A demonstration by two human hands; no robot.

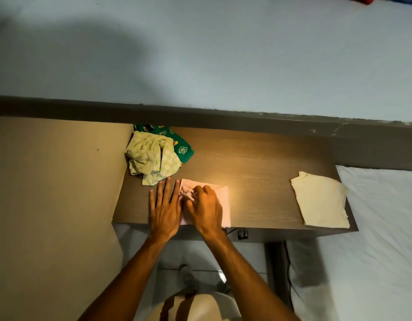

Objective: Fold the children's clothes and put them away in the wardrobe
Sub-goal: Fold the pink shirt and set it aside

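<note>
At desk's near edge, left hand flat, right hand pinching pink garment — bare wood rightward

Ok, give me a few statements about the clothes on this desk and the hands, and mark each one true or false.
1. Both hands, left hand and right hand, are at the pink garment. True.
2. The cream garment lies crumpled. False: it is folded flat at the right end of the desk.
3. The pale green garment is unfolded, bunched in a heap. True.
4. The dark green garment lies on top of the pale green one. False: it is partly underneath.
</note>
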